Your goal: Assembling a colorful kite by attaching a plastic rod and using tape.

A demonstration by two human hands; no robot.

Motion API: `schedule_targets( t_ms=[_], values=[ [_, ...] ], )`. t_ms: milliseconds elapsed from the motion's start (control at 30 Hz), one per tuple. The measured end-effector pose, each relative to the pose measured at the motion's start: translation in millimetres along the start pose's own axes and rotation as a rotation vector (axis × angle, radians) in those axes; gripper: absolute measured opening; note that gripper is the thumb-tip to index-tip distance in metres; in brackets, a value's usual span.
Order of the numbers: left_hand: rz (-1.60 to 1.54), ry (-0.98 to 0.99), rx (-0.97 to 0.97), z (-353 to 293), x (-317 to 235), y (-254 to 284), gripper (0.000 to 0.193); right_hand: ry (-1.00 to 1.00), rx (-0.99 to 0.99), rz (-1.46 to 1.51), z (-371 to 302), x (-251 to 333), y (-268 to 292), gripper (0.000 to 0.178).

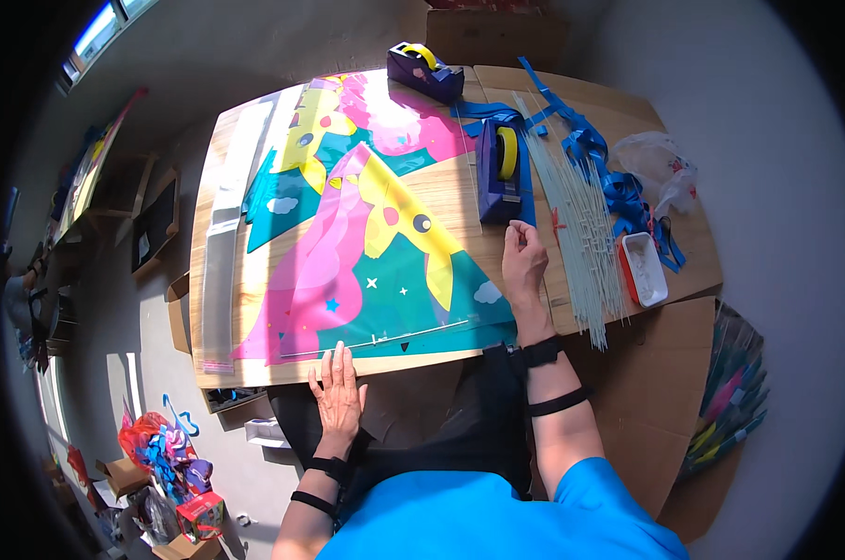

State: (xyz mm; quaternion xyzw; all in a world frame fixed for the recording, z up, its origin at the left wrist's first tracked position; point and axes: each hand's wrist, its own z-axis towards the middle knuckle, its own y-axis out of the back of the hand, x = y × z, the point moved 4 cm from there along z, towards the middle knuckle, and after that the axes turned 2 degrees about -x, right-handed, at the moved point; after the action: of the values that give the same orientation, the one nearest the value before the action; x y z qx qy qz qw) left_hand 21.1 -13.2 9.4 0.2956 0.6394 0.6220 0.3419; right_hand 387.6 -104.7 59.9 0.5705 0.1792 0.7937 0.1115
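A folded triangular sheet (315, 271), like a kite sail, lies before me in pink, teal and yellow with a cartoon figure. Along its near edge runs a thin white rod (413, 331) with a small fitting near its middle. My left hand (337, 387) rests flat at the table's near edge, fingertips by the rod's left end. My right hand (526, 257) is raised at the near end of a dark purple tape dispenser (489, 177) with a yellow-cored roll. Its fingers are pinched together; anything between them is too small to make out.
Similar sheets (282, 210) lie behind, beside a second tape dispenser (425, 75). On the right are a bundle of pale rods (581, 243), blue ribbon (586, 149), a clear plastic bag (661, 163) and a red-and-white tray (644, 271). Clear plastic sleeves (222, 280) line the left edge.
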Motion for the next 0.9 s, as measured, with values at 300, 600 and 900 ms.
schedule_targets(
  t_ms=[300, 600, 900],
  values=[
    [0.105, -0.008, 0.045, -3.9, -3.0, -10.8, 0.087, -0.139, 0.314, -0.268, 113.7, -22.7, -20.5, 0.029],
    [0.010, -0.013, 0.084, -2.3, -3.7, -5.0, 0.093, -0.656, 0.212, 0.269, 53.4, -22.4, -14.4, 0.018],
    [0.010, -0.009, 0.125, 2.9, -8.6, 0.2, 0.091, -0.646, 0.097, 0.417, 48.8, -97.9, -1.7, 0.023]
  ],
)
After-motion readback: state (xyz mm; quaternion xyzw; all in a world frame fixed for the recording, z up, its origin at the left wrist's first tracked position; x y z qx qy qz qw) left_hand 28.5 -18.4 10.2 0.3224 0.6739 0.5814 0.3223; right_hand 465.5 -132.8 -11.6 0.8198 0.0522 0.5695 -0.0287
